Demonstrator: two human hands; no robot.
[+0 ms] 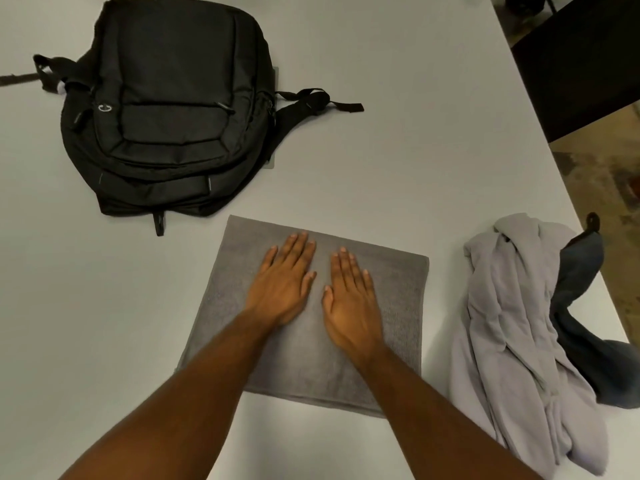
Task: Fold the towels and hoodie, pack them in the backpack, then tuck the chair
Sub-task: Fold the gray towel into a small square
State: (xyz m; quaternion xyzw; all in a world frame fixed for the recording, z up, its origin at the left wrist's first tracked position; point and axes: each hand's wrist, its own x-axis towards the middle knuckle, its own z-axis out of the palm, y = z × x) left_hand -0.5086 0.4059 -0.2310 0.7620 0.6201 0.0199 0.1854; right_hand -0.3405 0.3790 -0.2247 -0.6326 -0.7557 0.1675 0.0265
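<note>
Head view: a white table [381, 140] seen from above, with the grey towel [391, 306] as the landmark for everything below
Grey towel: lies flat in a squarish fold at the near middle of the table, edges fairly even, looks already doubled at least once
Left hand [282, 289]: spread flat, palm down, on the towel's middle; fingers together and holding nothing
Right hand [349, 303]: also flat and spread on the towel, just beside the left hand, thumbs nearly meeting; holding nothing
Backpack [166, 105]: black, lying face up beyond the towel and to its left, near its far left corner but not touching; its zips appear closed
Hoodie [512, 327]: pale grey, crumpled in a heap to the right of the towel, a gap of bare table between them
Dark cloth [585, 306]: navy, bunched against the hoodie's far side at the table's right edge; perhaps a second towel, though I cannot tell
Handling: the towel should be light, soft and limp, with enough nap to grip the tabletop; it will sag if lifted by one corner
Where to hold: likely pinch two corners of one edge to fold again, or slide both palms under it to carry the stack whole
Risk: a one-handed lift would probably let the fold fall open
</note>
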